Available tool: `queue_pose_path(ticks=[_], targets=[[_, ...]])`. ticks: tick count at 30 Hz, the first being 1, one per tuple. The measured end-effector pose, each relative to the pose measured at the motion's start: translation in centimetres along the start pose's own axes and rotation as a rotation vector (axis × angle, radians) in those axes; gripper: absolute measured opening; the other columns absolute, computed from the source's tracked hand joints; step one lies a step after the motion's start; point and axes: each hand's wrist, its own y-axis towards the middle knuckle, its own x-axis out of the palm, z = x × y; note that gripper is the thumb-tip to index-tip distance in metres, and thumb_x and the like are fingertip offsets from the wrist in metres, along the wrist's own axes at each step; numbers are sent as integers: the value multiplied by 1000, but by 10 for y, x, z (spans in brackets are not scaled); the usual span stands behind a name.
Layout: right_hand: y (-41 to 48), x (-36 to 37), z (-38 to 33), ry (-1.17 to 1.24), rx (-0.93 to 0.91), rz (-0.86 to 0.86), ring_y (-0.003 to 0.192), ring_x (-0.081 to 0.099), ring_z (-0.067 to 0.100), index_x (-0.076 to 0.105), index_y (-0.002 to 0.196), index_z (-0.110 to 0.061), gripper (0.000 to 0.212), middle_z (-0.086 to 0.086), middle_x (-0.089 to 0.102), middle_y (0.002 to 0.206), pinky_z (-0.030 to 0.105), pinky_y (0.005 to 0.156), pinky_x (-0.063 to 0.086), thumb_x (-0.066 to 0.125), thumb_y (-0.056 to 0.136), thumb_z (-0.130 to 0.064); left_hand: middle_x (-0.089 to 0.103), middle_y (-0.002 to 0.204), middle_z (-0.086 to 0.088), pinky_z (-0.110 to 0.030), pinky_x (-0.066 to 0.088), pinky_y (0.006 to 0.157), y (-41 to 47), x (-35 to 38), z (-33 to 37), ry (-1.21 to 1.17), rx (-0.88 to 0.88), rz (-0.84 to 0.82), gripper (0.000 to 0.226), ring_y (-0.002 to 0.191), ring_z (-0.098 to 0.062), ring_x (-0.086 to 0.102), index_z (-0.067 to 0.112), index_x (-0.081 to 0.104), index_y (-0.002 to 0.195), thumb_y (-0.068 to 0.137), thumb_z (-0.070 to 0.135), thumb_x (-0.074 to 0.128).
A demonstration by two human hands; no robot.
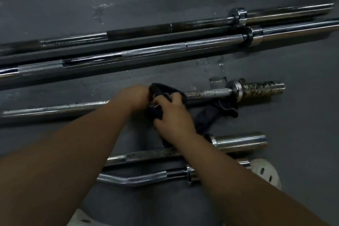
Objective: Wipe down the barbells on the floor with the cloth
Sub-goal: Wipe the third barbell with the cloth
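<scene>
Left hand [135,97] and right hand [172,115] meet on the dark cloth [211,113]. Each has its fingers curled into the fabric, which is bunched round the shaft of the middle barbell [55,109]; the left grips it on the bar itself and the right grips the wad just beside it. A loose tail of the cloth trails off to the right across the grey floor [293,115], under the shaft and toward the near barbell [240,141]. The task looks partway through at best. The work is on the middle bar's shaft, and its sleeve [260,90] beyond the collar [235,89] is heavily speckled and looks unwiped. Whether the far barbell [139,30], the second barbell [156,49], the near one or the bent curl bar [132,180] have had their turn cannot be told from how they shine. The far one shows dark blotches along its shaft, so it probably awaits wiping. For movement, the shaft runs bare to the left as far as the edge of view, giving a long unobstructed stroke. To the right the collar is the stop, near the hands. A band of floor separates this bar from the two long ones beyond. On the near side both forearms reach over the near barbell and the curl bar, and the cloth's tail lies close enough to the near sleeve that it may snag. A white perforated object [264,172] sits just beside the right ends of the two near bars.
</scene>
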Motion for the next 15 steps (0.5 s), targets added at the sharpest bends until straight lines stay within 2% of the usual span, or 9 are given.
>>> queue_pose_path(ticks=[1,3,4,6,8,10,11,13,15], targets=[[2,-9,14,-11,-13,38,107,56,35,52,123,-36,48,5,35,129,42,88,53,68,79,-23,63,111,-4,-32,41,76,-6,5,-6,-25,51,120,26,100,-28,61,21,60,111,89,32,66],[9,-33,51,-10,143,229,103,59,34,51,125,-35,49,5,38,129,39,82,53,67,81,-20,58,106,-4,-34,40,72,-17,23,-16,10,144,359,33,94,-29,58,22,53,104,80,34,73],[11,-40,63,45,262,329,102,59,35,49,128,-32,50,7,38,131,37,80,51,66,83,-19,56,103,-5,-36,40,71,-20,32,-18,54,145,420,36,92,-31,58,20,51,102,78,34,74],[10,-33,62,130,409,403,100,60,35,45,131,-29,51,10,33,134,34,78,49,66,86,-19,59,103,-7,-37,42,72,-10,37,-15,133,88,381,39,92,-32,59,19,49,102,80,41,72],[9,-12,34,125,380,310,94,59,36,45,129,-31,53,11,29,133,36,81,51,67,83,-21,62,107,-6,-36,45,75,3,26,-15,113,53,229,40,94,-29,61,21,52,106,84,50,69],[4,-3,14,73,245,138,90,60,37,46,127,-34,51,10,28,130,37,81,50,67,82,-23,62,107,-4,-35,47,77,6,12,-18,-34,54,60,42,94,-26,59,21,56,108,83,53,70],[3,-7,14,29,164,56,90,60,37,46,126,-35,50,9,29,129,37,80,50,67,82,-23,62,106,-4,-35,47,76,5,10,-21,-66,66,53,43,92,-25,58,21,56,106,82,54,70],[1,-28,36,-54,94,8,96,60,38,47,127,-35,51,9,33,129,39,81,52,68,83,-24,62,103,-4,-35,46,72,-4,13,-23,1,104,148,43,89,-26,58,22,54,100,83,59,67],[-4,-43,66,-159,214,109,113,53,39,44,135,-34,57,13,35,135,44,87,50,68,84,-27,62,99,-3,-36,44,71,-13,27,-21,85,128,327,40,89,-28,60,24,54,96,86,62,60]])
